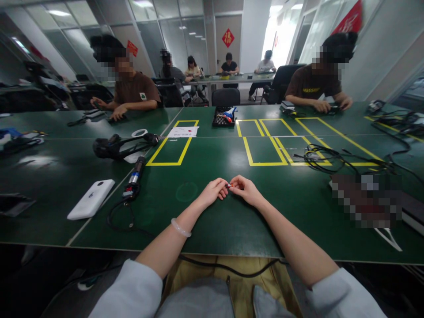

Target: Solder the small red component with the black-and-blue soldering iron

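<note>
My left hand (216, 191) and my right hand (245, 189) meet above the green table (205, 229), near its front middle. Between their fingertips is a small red-and-silver part (229, 185), too tiny to tell its kind. Both hands are closed, with the fingers of each pinching it from its own side. The fingers cover much of the part. A pale bracelet (181, 228) circles my left wrist.
Left of my hands lie a black-and-silver cylindrical tool (134, 177) with a cable and a white power-bank-like block (91, 199). A black tray (224, 117) stands farther back. Coiled black cables (319, 154) lie to the right. Two people sit across the table.
</note>
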